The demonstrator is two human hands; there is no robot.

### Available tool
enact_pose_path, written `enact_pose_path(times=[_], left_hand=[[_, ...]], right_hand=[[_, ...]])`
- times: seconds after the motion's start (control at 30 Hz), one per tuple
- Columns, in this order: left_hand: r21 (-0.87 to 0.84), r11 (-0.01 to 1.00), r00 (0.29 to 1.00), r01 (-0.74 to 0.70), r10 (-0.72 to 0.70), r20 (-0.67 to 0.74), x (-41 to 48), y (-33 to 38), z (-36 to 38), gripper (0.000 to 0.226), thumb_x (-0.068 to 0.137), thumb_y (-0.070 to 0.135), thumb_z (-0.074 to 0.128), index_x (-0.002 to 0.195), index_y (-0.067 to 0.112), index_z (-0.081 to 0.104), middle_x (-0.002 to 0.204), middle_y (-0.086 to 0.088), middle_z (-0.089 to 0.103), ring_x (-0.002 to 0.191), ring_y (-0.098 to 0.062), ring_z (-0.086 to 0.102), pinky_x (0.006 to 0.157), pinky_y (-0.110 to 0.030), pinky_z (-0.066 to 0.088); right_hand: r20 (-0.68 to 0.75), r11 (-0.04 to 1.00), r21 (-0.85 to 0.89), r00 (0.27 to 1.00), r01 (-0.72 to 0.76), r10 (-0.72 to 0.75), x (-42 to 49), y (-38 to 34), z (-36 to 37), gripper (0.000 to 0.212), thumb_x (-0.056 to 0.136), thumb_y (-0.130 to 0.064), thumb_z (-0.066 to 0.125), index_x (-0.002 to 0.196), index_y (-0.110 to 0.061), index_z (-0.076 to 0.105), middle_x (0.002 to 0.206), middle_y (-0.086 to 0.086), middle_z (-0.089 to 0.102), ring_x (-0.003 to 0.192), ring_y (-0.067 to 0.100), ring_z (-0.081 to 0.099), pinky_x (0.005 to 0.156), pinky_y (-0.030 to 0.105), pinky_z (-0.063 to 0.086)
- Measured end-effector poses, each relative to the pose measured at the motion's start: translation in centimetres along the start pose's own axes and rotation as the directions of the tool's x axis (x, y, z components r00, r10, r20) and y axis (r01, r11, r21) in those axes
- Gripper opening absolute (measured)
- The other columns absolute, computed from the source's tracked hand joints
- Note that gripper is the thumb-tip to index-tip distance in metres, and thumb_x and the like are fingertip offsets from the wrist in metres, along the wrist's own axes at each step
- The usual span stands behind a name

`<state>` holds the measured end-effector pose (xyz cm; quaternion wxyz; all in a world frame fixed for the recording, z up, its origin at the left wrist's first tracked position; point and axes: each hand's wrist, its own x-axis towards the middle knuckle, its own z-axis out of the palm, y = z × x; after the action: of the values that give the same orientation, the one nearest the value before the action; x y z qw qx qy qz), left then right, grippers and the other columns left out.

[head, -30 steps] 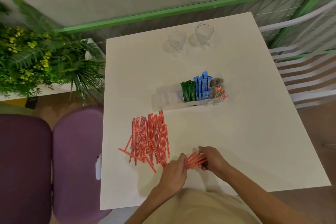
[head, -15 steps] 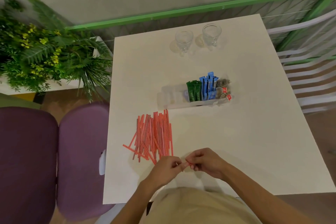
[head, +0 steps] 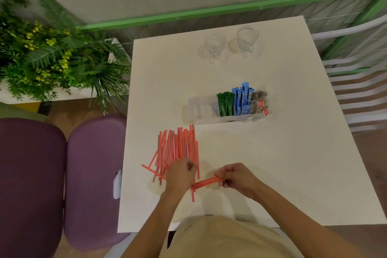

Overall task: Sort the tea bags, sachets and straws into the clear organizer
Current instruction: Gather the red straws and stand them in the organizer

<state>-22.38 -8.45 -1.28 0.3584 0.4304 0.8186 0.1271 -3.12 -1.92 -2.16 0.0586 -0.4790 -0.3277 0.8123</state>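
A pile of red-and-white striped straws [head: 180, 148] lies on the white table [head: 272, 174], near its left side. My left hand [head: 181, 174] rests on the pile's near end with its fingers curled among the straws. My right hand [head: 236, 177] grips a small bundle of straws [head: 206, 182] that points left along the table. The clear organizer [head: 201, 111] stands beyond the pile; its left compartments hold nothing. Green sachets [head: 225, 103], blue sachets [head: 243, 98] and tea bags [head: 259, 102] with red tags fill its right compartments.
Two clear glass mugs [head: 214, 45] [head: 247, 38] stand at the table's far edge. A leafy plant [head: 48, 56] and purple chairs [head: 92, 180] are to the left of the table. A white slatted chair [head: 360, 81] is on the right.
My left hand has let go of the bundle and moved left onto the straw pile. My right hand keeps the bundle and has shifted slightly right.
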Motion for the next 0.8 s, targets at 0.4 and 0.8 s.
enact_pose_path(times=[0.4,0.8], left_hand=[[0.523,0.849,0.973,-0.076,-0.050,0.223,5.6,1.6,-1.7,0.034,0.091,0.046,0.059,0.082,0.012,0.056,0.067,0.004,0.051,0.071,-0.016,0.060,0.073,-0.029,0.055],[0.260,0.962,0.965,0.078,-0.139,0.224,4.9,-0.3,-2.1,0.017,0.100,0.024,0.048,0.093,0.011,0.057,0.069,-0.001,0.063,0.054,-0.011,0.068,0.056,-0.022,0.055]], right_hand=[[-0.051,0.994,-0.091,0.998,-0.053,0.049,-1.4,0.4,-3.3,0.012,0.088,0.003,0.063,0.081,0.009,0.071,0.064,0.016,0.063,0.055,0.018,0.057,0.055,0.026,0.047],[-0.061,0.996,-0.075,0.998,-0.037,0.032,-0.8,-0.3,-3.4,0.013,0.088,0.002,0.064,0.077,0.004,0.072,0.064,0.016,0.062,0.057,0.019,0.057,0.055,0.026,0.046]])
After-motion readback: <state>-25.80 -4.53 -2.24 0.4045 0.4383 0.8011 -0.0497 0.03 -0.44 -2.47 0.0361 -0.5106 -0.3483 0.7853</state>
